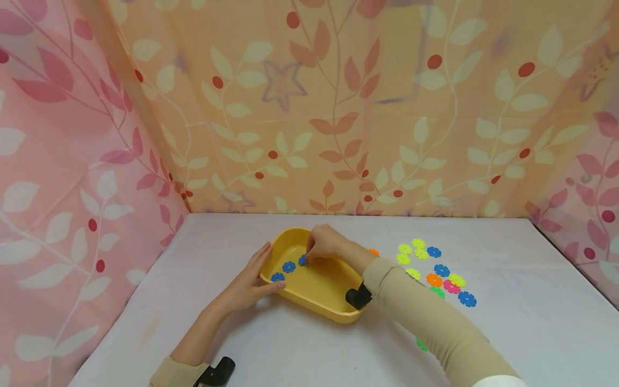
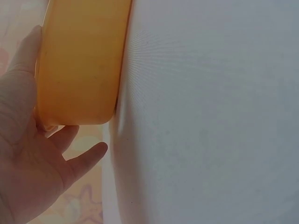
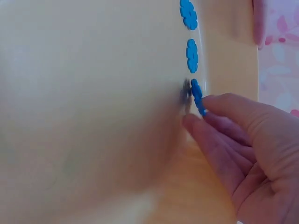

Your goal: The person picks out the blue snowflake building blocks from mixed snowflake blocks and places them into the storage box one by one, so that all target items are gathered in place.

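A yellow plastic tub rests on the white-covered table. My left hand holds its left end, with the thumb on the near rim and the fingers along the end wall. Inside the tub, my right hand pinches a blue snowflake disc between thumb and fingers, close over the tub floor. Two more blue snowflake discs, a middle one and a nearer one, lie in a row with it along the left end. The left wrist view shows the tub's outer wall beside the left hand's spread fingers.
Right of the tub lie scattered snowflake discs: several yellow, blue, orange, pink and green ones. My right forearm crosses over part of them. Patterned cloth hangs behind and at both sides.
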A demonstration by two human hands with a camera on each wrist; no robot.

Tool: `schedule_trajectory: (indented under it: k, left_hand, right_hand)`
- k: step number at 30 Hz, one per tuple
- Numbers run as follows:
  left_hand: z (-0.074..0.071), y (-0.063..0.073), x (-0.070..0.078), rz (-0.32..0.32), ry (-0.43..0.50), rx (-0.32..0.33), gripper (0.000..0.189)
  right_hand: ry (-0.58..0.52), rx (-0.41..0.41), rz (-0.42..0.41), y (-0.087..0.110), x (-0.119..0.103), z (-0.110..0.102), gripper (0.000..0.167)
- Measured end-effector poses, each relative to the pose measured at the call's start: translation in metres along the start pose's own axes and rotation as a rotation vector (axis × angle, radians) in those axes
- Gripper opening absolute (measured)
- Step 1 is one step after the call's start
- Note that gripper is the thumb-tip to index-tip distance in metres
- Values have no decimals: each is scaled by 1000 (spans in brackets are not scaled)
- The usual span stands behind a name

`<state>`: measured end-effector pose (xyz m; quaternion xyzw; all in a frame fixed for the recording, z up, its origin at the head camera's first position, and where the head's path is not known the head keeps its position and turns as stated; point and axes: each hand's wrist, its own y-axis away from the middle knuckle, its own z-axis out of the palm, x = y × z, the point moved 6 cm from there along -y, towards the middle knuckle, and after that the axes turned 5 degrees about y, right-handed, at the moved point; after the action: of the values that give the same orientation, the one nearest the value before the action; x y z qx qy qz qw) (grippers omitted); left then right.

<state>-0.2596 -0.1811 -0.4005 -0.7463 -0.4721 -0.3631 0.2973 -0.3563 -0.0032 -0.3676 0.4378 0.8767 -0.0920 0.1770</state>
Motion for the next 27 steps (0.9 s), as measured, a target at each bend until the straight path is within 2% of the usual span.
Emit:
schedule_trajectory:
  k: [4, 12, 17, 21, 27]
  left_hand:
    - [0, -1, -1, 12, -14, 4, 99]
    - [1, 0, 0, 15, -17, 5, 97]
    - [0, 0, 1, 43, -19, 13, 94]
    - [0, -1, 1, 40, -21, 12, 95]
    - [1, -1, 1, 17, -9, 3, 99]
  right_hand:
    - [54, -33, 32, -1, -1, 4, 14]
    - [81, -72, 55, -4, -4, 8, 17]
    - [72, -63, 121, -8, -2, 13, 14]
    - [68, -38, 153, -9, -1, 16, 14]
    - [43, -5, 153, -10, -1, 18, 15]
